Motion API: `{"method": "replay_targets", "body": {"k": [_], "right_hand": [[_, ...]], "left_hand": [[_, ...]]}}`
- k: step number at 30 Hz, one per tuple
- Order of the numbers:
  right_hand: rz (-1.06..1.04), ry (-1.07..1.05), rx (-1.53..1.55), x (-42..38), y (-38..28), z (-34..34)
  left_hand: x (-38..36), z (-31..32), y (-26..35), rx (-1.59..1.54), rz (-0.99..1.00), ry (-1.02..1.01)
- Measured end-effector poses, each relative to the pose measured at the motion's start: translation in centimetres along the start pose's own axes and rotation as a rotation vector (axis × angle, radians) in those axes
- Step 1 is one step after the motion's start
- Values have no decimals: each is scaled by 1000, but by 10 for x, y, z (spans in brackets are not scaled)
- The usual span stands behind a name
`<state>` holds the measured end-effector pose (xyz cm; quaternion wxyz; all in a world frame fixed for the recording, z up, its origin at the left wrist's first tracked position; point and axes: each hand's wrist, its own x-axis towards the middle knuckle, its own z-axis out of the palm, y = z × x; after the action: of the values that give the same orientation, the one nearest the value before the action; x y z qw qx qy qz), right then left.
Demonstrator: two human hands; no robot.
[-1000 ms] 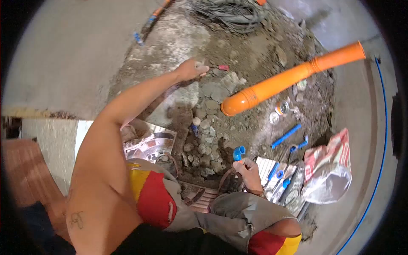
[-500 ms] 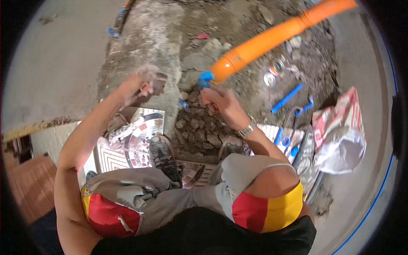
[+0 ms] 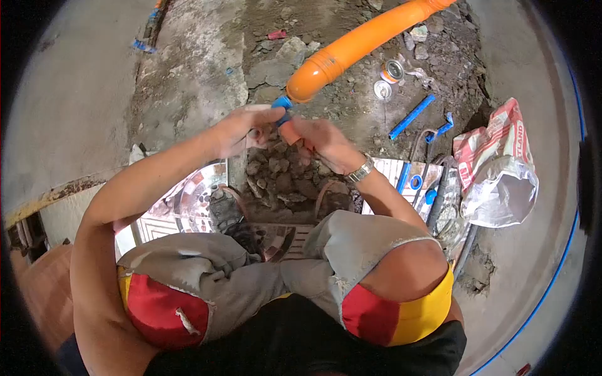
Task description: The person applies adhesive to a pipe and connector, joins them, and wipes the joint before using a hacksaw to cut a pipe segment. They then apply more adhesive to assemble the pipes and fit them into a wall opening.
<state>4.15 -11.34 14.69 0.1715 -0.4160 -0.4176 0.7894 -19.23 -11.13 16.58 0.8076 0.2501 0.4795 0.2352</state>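
Observation:
A blue pipe elbow [image 3: 282, 103] sits at the near end of a thick orange pipe [image 3: 351, 53], which slants up to the right. From the left, my left hand [image 3: 244, 130] closes on the elbow, its thumb lying along the blue plastic. My right hand [image 3: 327, 145], with a watch at the wrist, is closed on a small orange piece [image 3: 290, 133] held right against the elbow's lower end. Its fingers are partly blurred. Broken rubble [image 3: 285, 182] lies below both hands, between my shoes.
Right of the pipe lie an open can [image 3: 392, 71], its lid [image 3: 382, 90] and a blue pipe offcut [image 3: 412, 117]. A torn cement bag [image 3: 498, 166] stands farther right. Patterned tiles [image 3: 182, 203] lie by my feet. A blue line [image 3: 552, 276] curves along the right side.
My left hand has come right, from over the concrete strip to the blue elbow. My right hand has shifted off the elbow to just below it, and the orange piece now shows more.

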Motion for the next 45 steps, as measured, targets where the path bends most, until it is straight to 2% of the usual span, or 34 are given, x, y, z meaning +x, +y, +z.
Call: {"method": "replay_targets", "body": {"k": [1, 2, 5, 7, 9, 11, 12, 14, 19, 21, 23, 24, 25, 26, 27, 28, 32, 34, 35, 37, 41, 43, 45], "right_hand": [[0, -16, 4, 0, 1, 0], [-44, 5, 42, -2, 1, 0], [-84, 30, 113, 5, 22, -11], [-105, 117, -38, -5, 17, -2], [-31, 198, -145, -15, 5, 12], [-533, 367, -634, -19, 0, 24], [-534, 372, -637, -18, -5, 28], [-740, 379, -916, -14, -13, 34], [-752, 364, -885, -3, -13, 31], [-796, 316, -839, -3, -10, 29], [-624, 369, -841, -10, -9, 29], [-640, 354, -837, -12, -7, 27], [-487, 348, -805, -15, -1, 23], [-335, 342, -772, -17, 7, 18], [-289, 337, -759, -18, 19, 13], [-244, 330, -745, -20, 36, 9], [-396, 272, -788, -30, 101, 11], [-81, 127, -891, -40, 116, 11], [-100, 123, -892, -44, 134, 8], [-362, 172, -865, -48, 180, -3], [-399, 58, -1092, -52, 204, -19], [-253, -32, -1274, -59, 199, -22], [-339, 19, -1371, -64, 197, -25]], "left_hand": [[-2, -5, 2, -21, 4, 25], [1, -26, -2, -128, 26, -105], [-6, -39, 4, -261, -23, 45], [-12, -41, 8, -327, -32, 13], [-11, -43, 4, -328, -18, 45], [-7, -38, 3, -366, -36, 81], [-6, -34, 3, -406, -49, 125], [-6, -26, 2, -393, -24, 127], [-11, -30, -6, -425, 28, 62], [-12, -28, -7, -440, 69, 116], [-8, -41, -2, -392, 131, 253], [-6, -56, 0, -354, 121, 320], [-2, -77, -2, -353, 133, 335], [3, -104, -4, -137, 87, 385], [6, -129, -7, 80, 40, 439], [7, -151, -10, 83, 53, 462], [-5, -217, -20, 146, 71, 449], [-18, -221, -21, 178, 113, 484], [-14, -233, -28, 180, 101, 482], [-15, -232, -30, 208, 85, 522], [-17, -214, -28, 206, 82, 523], [-12, -209, -23, 152, 71, 534], [-9, -215, -18, 140, 66, 442]]}}
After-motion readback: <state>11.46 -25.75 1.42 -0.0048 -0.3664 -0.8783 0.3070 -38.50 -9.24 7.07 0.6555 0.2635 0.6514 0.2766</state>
